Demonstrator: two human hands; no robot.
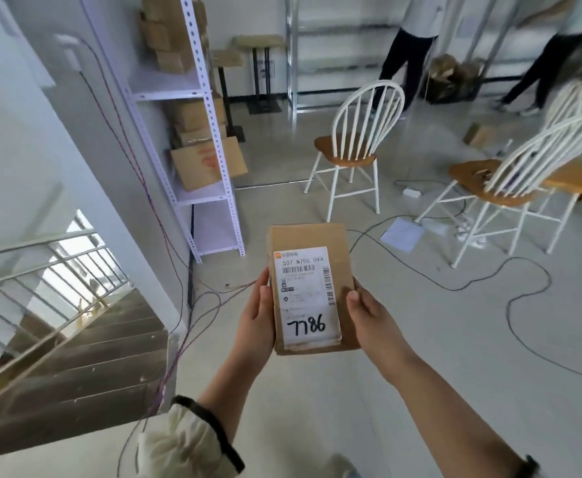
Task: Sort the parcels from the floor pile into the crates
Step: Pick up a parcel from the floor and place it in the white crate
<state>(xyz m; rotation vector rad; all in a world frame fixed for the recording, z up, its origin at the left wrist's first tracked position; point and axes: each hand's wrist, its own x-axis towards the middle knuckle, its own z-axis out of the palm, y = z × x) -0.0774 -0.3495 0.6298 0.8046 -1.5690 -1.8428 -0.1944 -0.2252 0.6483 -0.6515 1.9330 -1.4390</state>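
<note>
I hold a small brown cardboard parcel (308, 236) in front of me at mid-height, label side up. Its white shipping label carries a barcode and the handwritten number 7786. My left hand (256, 319) grips the parcel's left edge, thumb on top. My right hand (368, 313) grips the right edge, thumb lying on the top face near the label. More brown parcels lie in a dark crate (450, 75) on the floor at the far right, next to two standing people.
A white metal shelf rack (199, 132) with cardboard boxes stands ahead left. A stairwell with a railing (41, 270) drops away at left. Two white chairs (358, 139) (510, 181) stand ahead right. Cables (510, 305) trail across the floor, and a loose box (479, 134) lies far right.
</note>
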